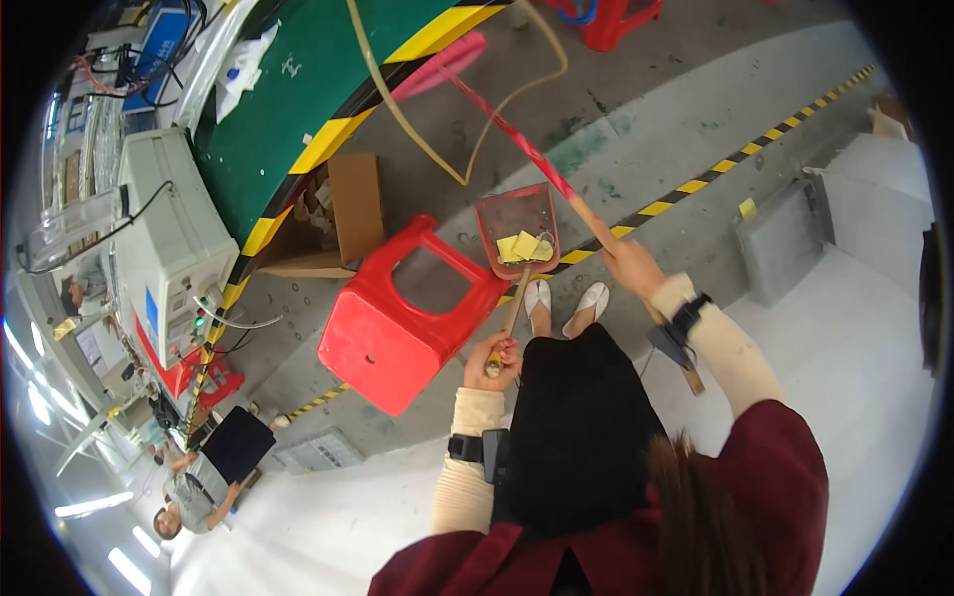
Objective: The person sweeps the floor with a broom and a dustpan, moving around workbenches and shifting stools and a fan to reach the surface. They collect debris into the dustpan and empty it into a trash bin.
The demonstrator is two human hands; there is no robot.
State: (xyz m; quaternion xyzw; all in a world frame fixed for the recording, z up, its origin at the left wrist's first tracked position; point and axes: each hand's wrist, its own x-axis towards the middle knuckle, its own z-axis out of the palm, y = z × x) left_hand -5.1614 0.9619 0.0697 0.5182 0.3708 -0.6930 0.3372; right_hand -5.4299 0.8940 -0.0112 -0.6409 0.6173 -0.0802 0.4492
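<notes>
My left hand [485,365] is closed around the wooden handle of a red dustpan [487,214]. The pan rests low in front of my feet with several yellow paper pieces [523,245] and some finer debris in it. A broom [527,149] with a red-and-wood handle slants across the view, gripped partway along by my right hand [634,266]. Its pink bristle head [447,65] is up by the striped edge of the green bench, partly under that edge. The handle's far end sticks out past my right wrist.
A red plastic stool [383,343] lies left of the dustpan, beside an open cardboard box [356,209]. A pale hose [397,109] hangs from the green bench [318,60]. Yellow-black tape [696,184] crosses the floor. A grey bin [780,243] stands right; another person [194,497] is at far left.
</notes>
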